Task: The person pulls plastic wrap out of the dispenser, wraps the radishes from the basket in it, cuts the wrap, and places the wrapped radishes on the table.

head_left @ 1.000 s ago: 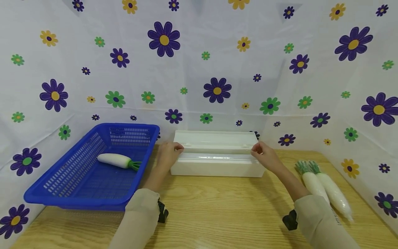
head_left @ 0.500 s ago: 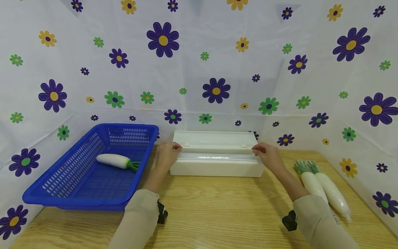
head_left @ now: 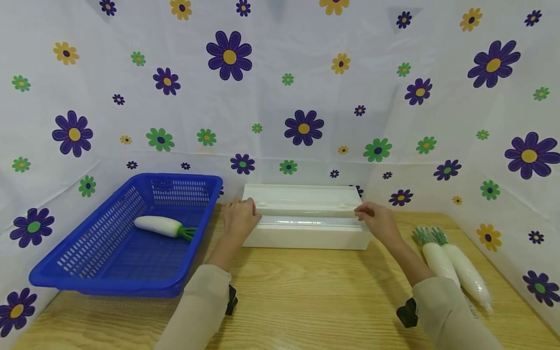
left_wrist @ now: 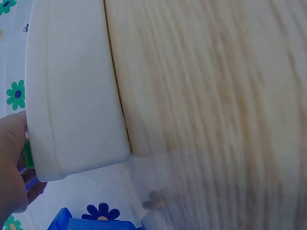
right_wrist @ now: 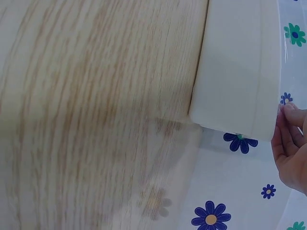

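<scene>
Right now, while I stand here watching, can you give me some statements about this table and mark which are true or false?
1. A blue basket stands to the left of the white box. True.
2. The box's lid is closed. False: the lid is open, tilted back behind the box.
3. The basket holds three radishes. False: it holds a single white radish.
4. The right hand is at the right end of the box. True.
5. The left hand is inside the basket. False: the left hand is at the box's left end.
6. Two wrapped radishes lie on the table at the right. True.
</scene>
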A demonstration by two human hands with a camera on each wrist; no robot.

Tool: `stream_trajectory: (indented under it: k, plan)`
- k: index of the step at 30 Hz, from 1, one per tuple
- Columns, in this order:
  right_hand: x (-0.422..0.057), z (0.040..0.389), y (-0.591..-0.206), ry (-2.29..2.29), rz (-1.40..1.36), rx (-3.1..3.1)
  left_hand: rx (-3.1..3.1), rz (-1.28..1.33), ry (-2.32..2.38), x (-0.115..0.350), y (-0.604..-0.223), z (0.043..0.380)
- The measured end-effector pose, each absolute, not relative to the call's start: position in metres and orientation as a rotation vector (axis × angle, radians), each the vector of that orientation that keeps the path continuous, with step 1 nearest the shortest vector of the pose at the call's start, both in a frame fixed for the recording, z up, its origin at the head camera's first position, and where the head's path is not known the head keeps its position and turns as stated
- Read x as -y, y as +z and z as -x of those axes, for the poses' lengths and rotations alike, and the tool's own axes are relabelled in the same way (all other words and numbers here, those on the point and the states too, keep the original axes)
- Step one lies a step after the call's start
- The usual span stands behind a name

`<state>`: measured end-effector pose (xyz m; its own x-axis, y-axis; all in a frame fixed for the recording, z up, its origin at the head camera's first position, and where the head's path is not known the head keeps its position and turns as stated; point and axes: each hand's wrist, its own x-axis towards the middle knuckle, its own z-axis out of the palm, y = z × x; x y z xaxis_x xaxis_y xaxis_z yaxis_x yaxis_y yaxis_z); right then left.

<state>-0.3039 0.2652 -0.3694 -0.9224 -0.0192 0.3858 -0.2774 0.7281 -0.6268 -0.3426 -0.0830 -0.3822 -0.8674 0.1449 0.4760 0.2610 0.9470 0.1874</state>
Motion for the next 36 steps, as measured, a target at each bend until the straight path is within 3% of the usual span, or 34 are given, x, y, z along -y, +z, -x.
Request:
stream_trajectory:
  k: [11, 36]
  plan:
    - [-0.267, 0.300, -0.370, 1.057, -0.242, 2.553, 2.563, 0.203, -1.052, 0.094, -0.384, 0.341]
    - [-0.264, 0.305, -0.348, 1.001, -0.214, 2.405, 2.349, 0.069, -1.222, 0.094, -0.368, 0.338]
